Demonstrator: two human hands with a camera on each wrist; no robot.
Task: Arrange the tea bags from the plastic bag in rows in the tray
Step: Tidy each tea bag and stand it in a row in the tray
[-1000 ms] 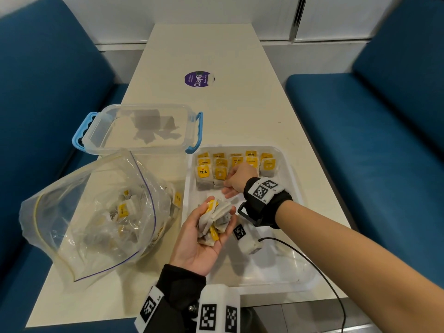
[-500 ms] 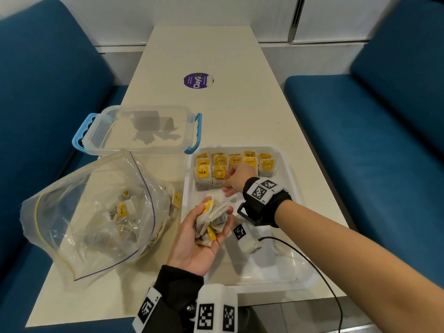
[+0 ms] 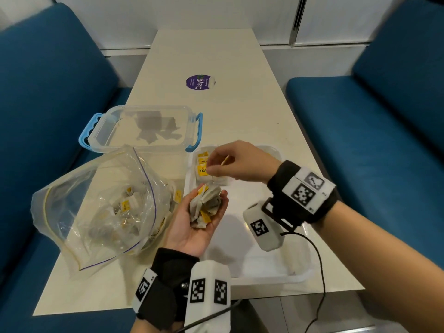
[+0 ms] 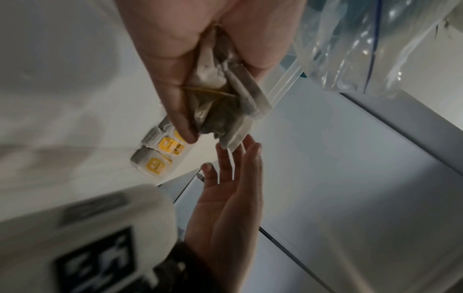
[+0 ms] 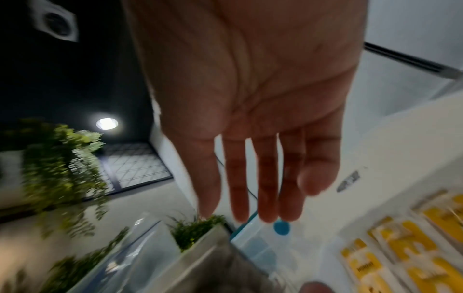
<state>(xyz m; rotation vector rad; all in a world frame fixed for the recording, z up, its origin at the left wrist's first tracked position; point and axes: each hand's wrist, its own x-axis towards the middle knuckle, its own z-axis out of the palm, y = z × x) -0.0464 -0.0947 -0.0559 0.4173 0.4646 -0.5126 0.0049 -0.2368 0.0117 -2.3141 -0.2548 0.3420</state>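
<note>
A loose bundle of tea bags (image 3: 206, 205) is being cradled in the left hand (image 3: 192, 227), palm up, with the fingers curled partly round it; in the left wrist view the thumb is seen pressing on the bundle (image 4: 220, 103). The hand is being held over the near left edge of the white tray (image 3: 276, 272). The right hand (image 3: 236, 162) is being held above the far end of the tray, just beyond the bundle. From the right wrist view (image 5: 250, 99) its fingers are being kept straight and slightly spread, with nothing gripped; a thin yellow edge near its thumb in the head view cannot be resolved. Rows of arranged tea bags (image 3: 203, 168), yellow tags up, are being partly covered by that hand at the tray's far left corner. The plastic bag (image 3: 96, 207), with more tea bags inside, is lying on the table (image 3: 228, 111) left of the tray. A clear container with blue handles (image 3: 141, 128) is sitting beyond the bag.
</note>
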